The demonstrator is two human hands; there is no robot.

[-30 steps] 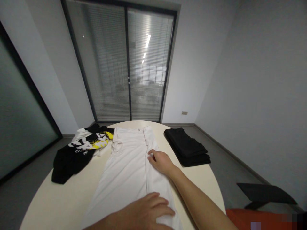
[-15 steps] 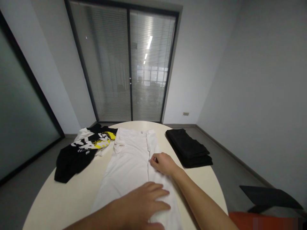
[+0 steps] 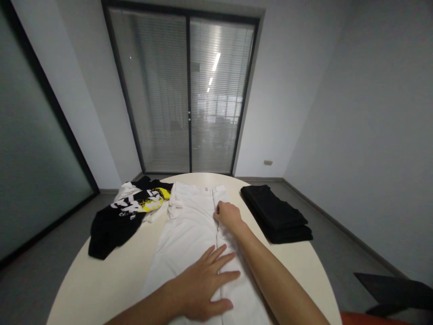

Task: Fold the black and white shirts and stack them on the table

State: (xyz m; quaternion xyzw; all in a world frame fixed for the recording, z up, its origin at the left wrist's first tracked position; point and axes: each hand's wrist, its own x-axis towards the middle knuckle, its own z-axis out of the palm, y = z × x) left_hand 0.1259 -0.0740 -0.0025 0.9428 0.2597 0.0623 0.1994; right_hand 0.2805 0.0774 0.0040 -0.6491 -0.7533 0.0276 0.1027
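While the white pants (image 3: 189, 230) run lengthwise up the desk (image 3: 108, 280), centre frame, waistband (image 3: 193, 189) at the far end, the left hand (image 3: 208, 286) is spread over their lower part; the right hand (image 3: 228, 215), nearer the waistband, curls at the fold line (image 3: 217, 237), pinch or not can't tell. Near end cut off at bottom, partly behind left forearm (image 3: 145, 307).

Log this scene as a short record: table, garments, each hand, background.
Table: pale, with a curved edge
Middle: white garment, laid lengthwise
Left side: black clothing with white and yellow print, loosely heaped
Right side: folded black cloth, stacked in layers
Left hand: fingers spread over the white garment
Right hand: fingers curled at its lengthwise fold line, farther off; grip unclear
Background: glass panels with blinds
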